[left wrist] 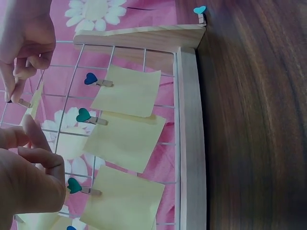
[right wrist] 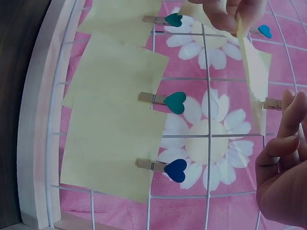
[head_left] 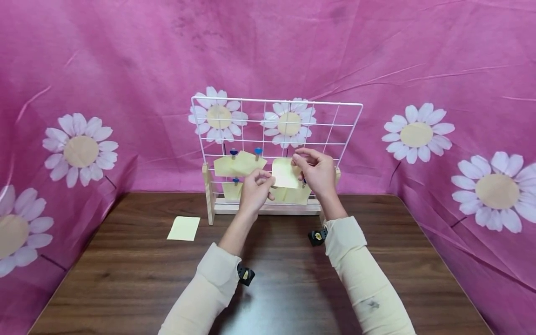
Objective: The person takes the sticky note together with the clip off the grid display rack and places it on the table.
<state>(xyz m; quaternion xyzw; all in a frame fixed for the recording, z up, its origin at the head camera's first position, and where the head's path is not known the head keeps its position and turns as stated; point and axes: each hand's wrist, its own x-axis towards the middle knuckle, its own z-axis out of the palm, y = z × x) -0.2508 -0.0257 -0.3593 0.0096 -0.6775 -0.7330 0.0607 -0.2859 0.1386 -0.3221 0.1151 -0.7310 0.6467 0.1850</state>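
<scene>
A pale yellow sticky note [head_left: 285,173] is held up in front of a white wire grid [head_left: 276,123]. My left hand [head_left: 256,190] pinches the note's left edge between thumb and fingers. With its fingertips, my right hand [head_left: 319,171] grips a small wooden clothespin [right wrist: 273,103] whose jaws meet the note's edge; in the left wrist view its dark end [left wrist: 8,101] shows at the fingers. Lower on the grid hang several yellow notes [left wrist: 129,93], clipped by clothespins with a blue heart [right wrist: 175,170] or a green heart [right wrist: 175,103].
Wooden feet [head_left: 208,195] and a crossbar [head_left: 268,208] support the grid on the brown table [head_left: 284,288]. A loose yellow note [head_left: 184,228] lies left of the stand. One light-blue heart clothespin [left wrist: 200,13] is near a foot. Behind hangs a pink flowered cloth [head_left: 138,70].
</scene>
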